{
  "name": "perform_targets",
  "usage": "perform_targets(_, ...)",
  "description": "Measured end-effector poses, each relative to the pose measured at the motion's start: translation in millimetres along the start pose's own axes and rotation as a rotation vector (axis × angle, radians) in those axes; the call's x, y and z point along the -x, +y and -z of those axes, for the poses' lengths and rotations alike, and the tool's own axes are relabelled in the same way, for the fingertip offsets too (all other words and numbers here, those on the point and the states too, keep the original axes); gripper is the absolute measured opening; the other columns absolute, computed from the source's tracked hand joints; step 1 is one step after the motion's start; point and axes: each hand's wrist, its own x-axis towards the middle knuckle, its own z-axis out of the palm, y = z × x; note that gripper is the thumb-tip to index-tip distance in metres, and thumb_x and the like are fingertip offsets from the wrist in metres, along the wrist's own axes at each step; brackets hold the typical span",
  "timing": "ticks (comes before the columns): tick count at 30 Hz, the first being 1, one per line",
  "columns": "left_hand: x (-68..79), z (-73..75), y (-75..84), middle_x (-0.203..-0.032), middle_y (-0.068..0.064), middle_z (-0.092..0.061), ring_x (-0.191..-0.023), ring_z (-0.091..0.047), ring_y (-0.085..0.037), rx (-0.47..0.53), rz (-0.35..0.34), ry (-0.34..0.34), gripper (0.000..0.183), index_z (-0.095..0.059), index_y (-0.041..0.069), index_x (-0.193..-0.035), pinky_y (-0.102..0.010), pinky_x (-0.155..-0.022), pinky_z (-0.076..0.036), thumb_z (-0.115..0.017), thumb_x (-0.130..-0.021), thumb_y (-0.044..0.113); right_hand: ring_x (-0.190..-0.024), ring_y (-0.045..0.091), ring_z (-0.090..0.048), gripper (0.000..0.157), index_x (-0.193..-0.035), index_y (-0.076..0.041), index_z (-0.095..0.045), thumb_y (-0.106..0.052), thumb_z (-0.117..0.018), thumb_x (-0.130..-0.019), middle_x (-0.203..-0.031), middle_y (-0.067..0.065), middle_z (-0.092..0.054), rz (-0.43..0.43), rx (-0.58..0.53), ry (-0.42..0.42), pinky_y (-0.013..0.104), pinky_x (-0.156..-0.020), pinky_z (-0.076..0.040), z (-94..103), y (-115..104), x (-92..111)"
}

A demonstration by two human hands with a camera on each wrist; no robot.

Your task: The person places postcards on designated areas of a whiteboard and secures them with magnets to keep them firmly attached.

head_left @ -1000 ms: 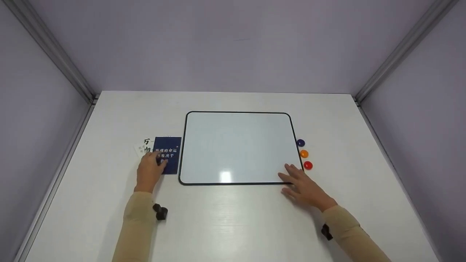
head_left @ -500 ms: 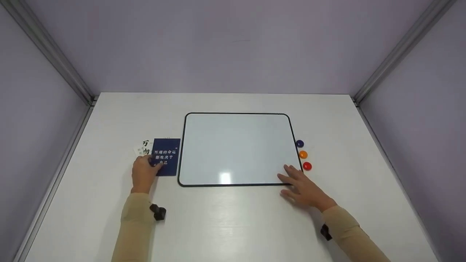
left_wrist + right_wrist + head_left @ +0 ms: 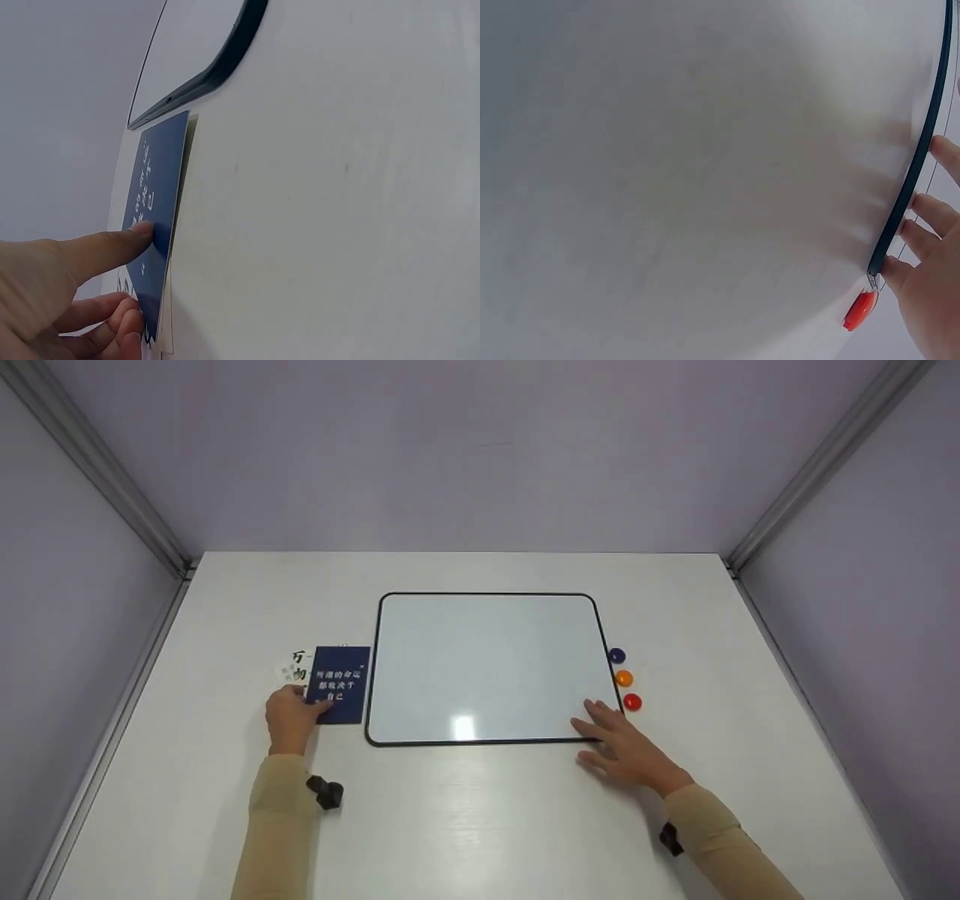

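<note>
In the head view a dark blue card (image 3: pixel 343 661) with white lettering lies left of the whiteboard (image 3: pixel 480 667). My left hand (image 3: pixel 289 721) pinches the card near its lower left edge. The left wrist view shows the thumb (image 3: pixel 112 251) pressed on the blue face while the other fingers curl at the edge. White cards with black lettering (image 3: pixel 298 658) stick out from beneath it. Fingers spread, my right hand (image 3: pixel 634 750) rests at the whiteboard's lower right corner. Nothing is held in it.
Three round magnets, purple (image 3: pixel 617 655), orange (image 3: pixel 624 678) and red (image 3: pixel 632 702), line up along the board's right side. Everything lies on a white table (image 3: pixel 465 825). Pale walls (image 3: pixel 480 457) enclose it at the back and sides.
My left hand has shifted slightly left and down, its fingers moving off the card's face toward its left edge, so more lettering shows. The right hand has stayed still.
</note>
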Motion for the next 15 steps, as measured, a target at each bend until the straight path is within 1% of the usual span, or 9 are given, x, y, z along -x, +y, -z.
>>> perform_targets(4,-1.5,2.1,2.1,-0.107,-0.03,-0.052,-0.099,-0.051,-0.04,0.039,0.061,-0.028,0.052,-0.047,-0.016,-0.113,-0.045,-0.087,-0.042,-0.071,-0.075,0.009,-0.134,0.025,-0.014,0.057,-0.136,-0.025,-0.038,-0.049,-0.051,-0.086,-0.146,0.006,-0.021,0.02,-0.001,0.005,0.049,-0.103,-0.021,0.9,-0.8,-0.3)
perform_targets(8,-3.1,3.4,5.6,-0.111,-0.03,-0.05,-0.102,-0.049,-0.04,0.046,0.107,-0.049,0.053,-0.046,-0.016,-0.114,-0.045,-0.089,-0.041,-0.07,-0.075,0.008,-0.134,0.024,-0.014,0.058,-0.137,-0.025,-0.036,-0.049,-0.05,-0.086,-0.147,0.005,-0.02,0.029,0.033,-0.004,0.048,-0.103,-0.021,3.1,-0.8,-0.1)
perform_targets(15,-4.2,3.8,8.5,-0.113,-0.031,-0.049,-0.105,-0.048,-0.041,0.051,0.13,-0.056,0.053,-0.046,-0.017,-0.115,-0.044,-0.091,-0.039,-0.07,-0.075,0.008,-0.134,0.024,-0.014,0.061,-0.139,-0.024,-0.032,-0.05,-0.048,-0.087,-0.147,0.006,-0.018,0.071,0.105,-0.009,0.046,-0.106,-0.017,4.4,2.8,-0.3)
